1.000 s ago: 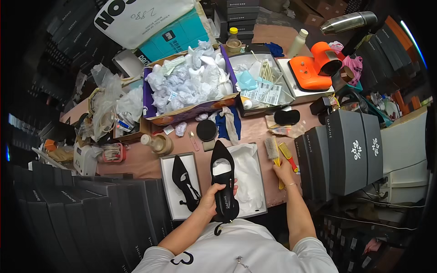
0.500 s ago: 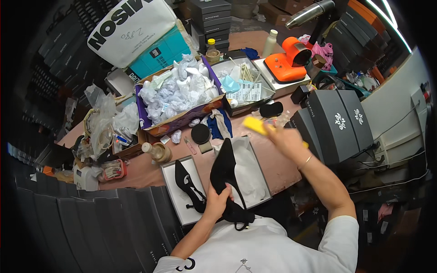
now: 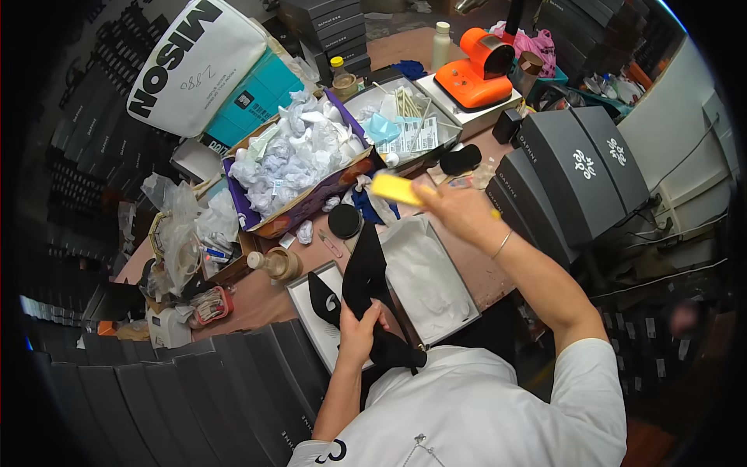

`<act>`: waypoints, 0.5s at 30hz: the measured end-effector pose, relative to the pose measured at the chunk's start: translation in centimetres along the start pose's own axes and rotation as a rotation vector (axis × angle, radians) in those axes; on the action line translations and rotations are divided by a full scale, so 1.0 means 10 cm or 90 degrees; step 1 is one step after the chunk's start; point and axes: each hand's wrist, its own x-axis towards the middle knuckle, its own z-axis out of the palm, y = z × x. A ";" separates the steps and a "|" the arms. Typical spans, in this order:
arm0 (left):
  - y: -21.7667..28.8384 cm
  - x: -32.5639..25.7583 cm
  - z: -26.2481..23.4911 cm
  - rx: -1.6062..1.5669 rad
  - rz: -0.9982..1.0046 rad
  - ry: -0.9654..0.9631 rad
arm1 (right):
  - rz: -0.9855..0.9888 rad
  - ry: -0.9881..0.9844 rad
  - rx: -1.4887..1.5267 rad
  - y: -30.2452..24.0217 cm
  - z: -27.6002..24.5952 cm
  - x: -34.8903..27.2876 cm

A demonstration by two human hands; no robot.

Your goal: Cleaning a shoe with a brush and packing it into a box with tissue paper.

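My left hand (image 3: 359, 333) is wrapped around the middle of a black pointed-toe heeled shoe (image 3: 363, 268), held toe-away above the open shoebox. My right hand (image 3: 467, 214) grips a long yellow brush (image 3: 395, 189) in the air, up and to the right of the shoe's toe; its bristles cannot be made out. A second black shoe (image 3: 321, 300) lies in the white left half of the shoebox (image 3: 298, 293), partly covered by the held shoe. White tissue paper (image 3: 420, 268) fills the right half.
Beyond the shoebox stand a purple carton (image 3: 299, 204) of crumpled paper, a round black tin (image 3: 344, 221) and a jar (image 3: 282, 265). Dark shoeboxes are stacked at right (image 3: 568, 171) and lower left (image 3: 194, 389). An orange device (image 3: 476, 74) stands farther back.
My right hand has moved left with the yellow brush, closer to the shoe's toe. The held shoe has turned and shifted slightly left. The whole view has also shifted.
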 end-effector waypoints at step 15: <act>0.05 0.17 -0.25 -0.442 -0.351 -0.264 | 0.138 0.118 0.038 0.10 0.16 -0.31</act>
